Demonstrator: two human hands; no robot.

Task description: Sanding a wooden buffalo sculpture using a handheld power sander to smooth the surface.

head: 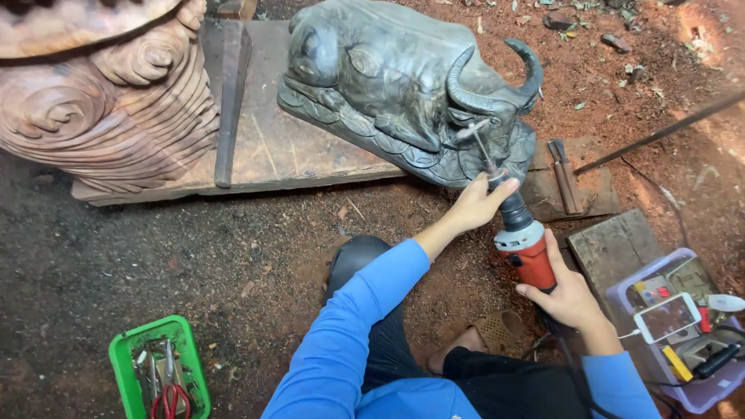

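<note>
We hold a red rotary carving tool (521, 233) in both hands: our left hand (477, 203) wraps a closed grip around its black nose, our right hand (566, 293) closes on the red body. Its bit touches the head of the dark carved buffalo (396, 85) lying on the wooden plank (272, 151). A green tray (124, 353) sits apart on the ground.

free: bare dirt (155, 264) left | blocked: buffalo carving (403, 85) ahead; lilac bin (683, 388) right
</note>
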